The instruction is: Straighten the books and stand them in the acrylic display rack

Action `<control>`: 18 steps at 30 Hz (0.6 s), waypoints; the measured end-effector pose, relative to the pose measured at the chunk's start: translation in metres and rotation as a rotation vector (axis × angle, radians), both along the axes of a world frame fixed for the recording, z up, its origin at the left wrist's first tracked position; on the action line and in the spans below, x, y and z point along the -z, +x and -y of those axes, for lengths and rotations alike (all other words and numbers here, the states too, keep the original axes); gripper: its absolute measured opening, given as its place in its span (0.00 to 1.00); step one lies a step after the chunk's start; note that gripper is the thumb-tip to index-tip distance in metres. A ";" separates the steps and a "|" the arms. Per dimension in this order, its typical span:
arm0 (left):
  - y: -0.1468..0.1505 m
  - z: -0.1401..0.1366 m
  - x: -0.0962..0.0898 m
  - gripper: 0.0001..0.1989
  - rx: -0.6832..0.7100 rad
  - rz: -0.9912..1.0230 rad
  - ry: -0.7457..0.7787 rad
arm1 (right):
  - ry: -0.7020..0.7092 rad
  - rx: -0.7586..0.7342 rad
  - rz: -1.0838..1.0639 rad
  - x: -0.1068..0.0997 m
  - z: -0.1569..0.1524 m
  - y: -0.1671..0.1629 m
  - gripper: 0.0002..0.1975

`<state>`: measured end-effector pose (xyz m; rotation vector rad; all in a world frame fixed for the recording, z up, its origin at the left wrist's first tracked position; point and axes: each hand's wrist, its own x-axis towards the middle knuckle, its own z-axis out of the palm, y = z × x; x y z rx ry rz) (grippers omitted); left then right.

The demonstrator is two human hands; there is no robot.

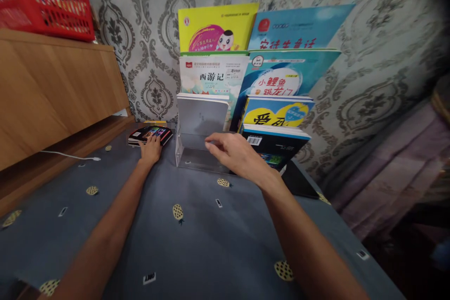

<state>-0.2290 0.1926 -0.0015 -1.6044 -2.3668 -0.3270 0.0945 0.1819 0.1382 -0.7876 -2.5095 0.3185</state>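
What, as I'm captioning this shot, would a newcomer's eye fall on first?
Probably the yellow book at the upper left of the clear rack, with a blue book to its right, both before a patterned wall. The red basket on the wooden cabinet, at top left, likely comes next. Below, the left hand lies on dark books beside the rack; the right hand is in front of it.

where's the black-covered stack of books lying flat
In the head view, the black-covered stack of books lies left of centre near the wall, between the wooden cabinet and the clear rack, with the left hand on it.
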 end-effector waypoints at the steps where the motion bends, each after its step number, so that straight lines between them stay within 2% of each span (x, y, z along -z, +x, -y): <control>1: 0.000 0.002 -0.001 0.22 0.010 -0.022 -0.004 | 0.002 -0.005 0.006 0.000 0.000 0.000 0.18; 7: -0.002 0.021 -0.009 0.20 0.083 -0.131 -0.067 | -0.012 -0.019 0.093 -0.003 0.008 0.004 0.17; 18: -0.005 0.089 -0.011 0.21 0.197 -0.203 -0.228 | 0.023 -0.090 0.148 -0.010 0.020 0.008 0.15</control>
